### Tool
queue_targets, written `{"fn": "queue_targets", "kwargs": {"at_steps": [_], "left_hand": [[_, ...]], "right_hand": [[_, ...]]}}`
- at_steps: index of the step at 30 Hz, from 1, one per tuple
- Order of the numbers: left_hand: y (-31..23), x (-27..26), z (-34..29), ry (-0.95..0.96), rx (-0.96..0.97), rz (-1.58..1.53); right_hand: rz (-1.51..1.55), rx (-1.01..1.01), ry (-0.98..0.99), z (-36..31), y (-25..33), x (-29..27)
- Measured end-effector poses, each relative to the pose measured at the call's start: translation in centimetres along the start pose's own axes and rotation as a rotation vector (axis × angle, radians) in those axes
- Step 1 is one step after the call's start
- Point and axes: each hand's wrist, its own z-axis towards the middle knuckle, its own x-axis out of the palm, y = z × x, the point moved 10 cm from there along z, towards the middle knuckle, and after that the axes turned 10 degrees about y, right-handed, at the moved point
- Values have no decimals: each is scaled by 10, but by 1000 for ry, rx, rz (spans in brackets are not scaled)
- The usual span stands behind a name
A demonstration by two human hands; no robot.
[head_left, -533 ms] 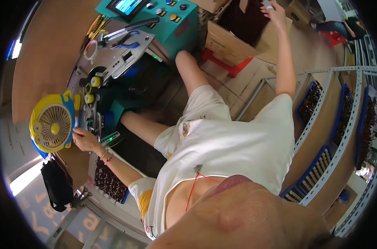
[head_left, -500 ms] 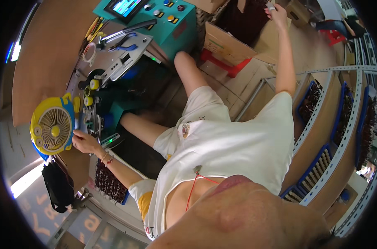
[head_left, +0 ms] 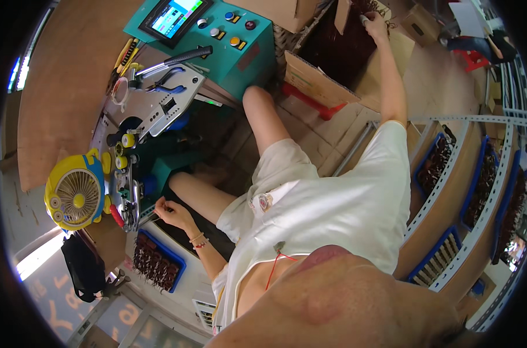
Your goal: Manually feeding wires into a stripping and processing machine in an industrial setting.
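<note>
My left hand [head_left: 175, 213] is in front of the bench machine, beside its metal fittings [head_left: 132, 200]. Its fingers are bent and slightly apart, and I see nothing in them. A small red handle [head_left: 117, 216] sticks out by those fittings, left of the hand. Far off at the upper right, my right hand [head_left: 377, 28] is closed at the edge of an open cardboard box [head_left: 321, 80]. Thin dark brown strands [head_left: 385, 11] show around its fingers, apparently gripped. A pale wrapping covers one finger. The box holds a dark reddish-brown mass [head_left: 327, 43], whose detail I cannot make out.
A yellow and blue fan [head_left: 78, 194] stands left of the machine. Pliers [head_left: 169, 81] and a hammer-like tool [head_left: 173, 60] lie below a green control box [head_left: 240, 55]. Blue trays [head_left: 179, 272] of bristly brown pieces sit at lower left and on a metal rack [head_left: 498, 174] at right.
My left hand has moved away from beside the fan, rightward and slightly down, uncovering the red handle. My right hand has shifted slightly left and down, and strands now show around it.
</note>
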Motion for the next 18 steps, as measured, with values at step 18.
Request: {"fn": "queue_targets", "kwargs": {"at_steps": [18], "left_hand": [[229,274,-38,926,-439,-694]], "right_hand": [[287,218,257,-30,35,-23]]}}
